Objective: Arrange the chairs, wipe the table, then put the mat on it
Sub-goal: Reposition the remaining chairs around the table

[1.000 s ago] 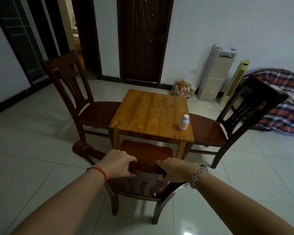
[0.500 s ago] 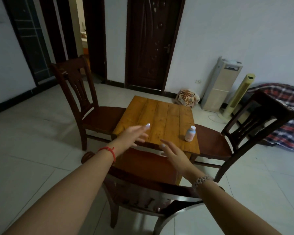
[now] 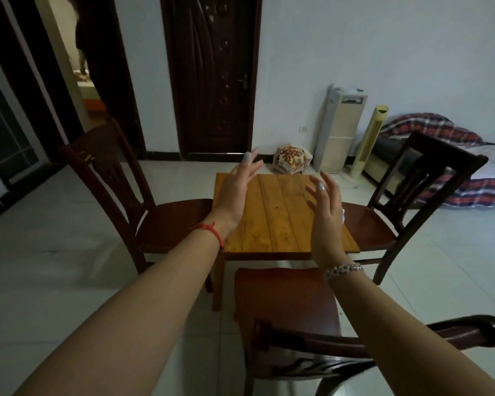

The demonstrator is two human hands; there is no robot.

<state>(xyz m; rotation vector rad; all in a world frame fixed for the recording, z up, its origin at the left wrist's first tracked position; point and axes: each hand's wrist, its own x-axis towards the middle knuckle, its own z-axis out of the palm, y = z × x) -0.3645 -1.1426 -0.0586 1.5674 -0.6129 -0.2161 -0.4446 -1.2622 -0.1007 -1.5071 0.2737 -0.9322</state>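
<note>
Dark wooden near chair (image 3: 286, 301) sits under my forearms, seat close to the table (image 3: 277, 224), touching neither hand. My left hand (image 3: 233, 192) and right hand (image 3: 325, 221) hover over the tabletop, fingers spread, holding nothing. Left chair (image 3: 172, 221) and right chair (image 3: 369, 227) flank the table.

Both hands are raised above the small wooden table (image 3: 280, 224), fingers spread and holding nothing; the left hand (image 3: 235, 192) has a red string bracelet (image 3: 212, 231) at its wrist, the right hand (image 3: 325, 221) a silver bracelet (image 3: 344, 269); three dark wooden chairs stand at the table; the left chair (image 3: 106, 172) and right chair (image 3: 435, 167) have their seats drawn up to its sides; the near chair (image 3: 283, 301) faces its front edge; a plaid blanket (image 3: 429, 130) lies far right.
</note>
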